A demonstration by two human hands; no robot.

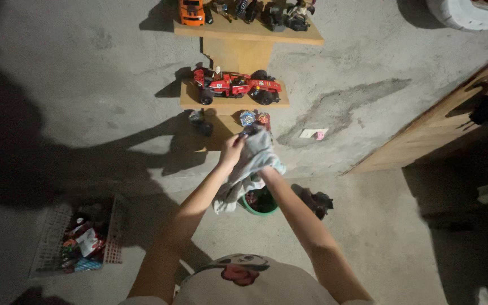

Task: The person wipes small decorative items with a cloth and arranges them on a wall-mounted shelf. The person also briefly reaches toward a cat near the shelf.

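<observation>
My left hand (232,150) and my right hand (265,167) are raised together in front of a wooden wall shelf, both closed on a crumpled grey cloth (249,166) that hangs down between them. The top of the cloth reaches the lowest shelf level, where small round toys (255,118) sit. Whatever the cloth covers is hidden. A red toy race car (236,86) stands on the middle shelf (234,103), just above my hands.
The top shelf (248,31) carries an orange toy car (191,11) and several dark figures. On the floor are a green bucket (262,202), a dark rag (316,201), and a white basket (79,240) of toys at left. A wooden door (436,124) stands right.
</observation>
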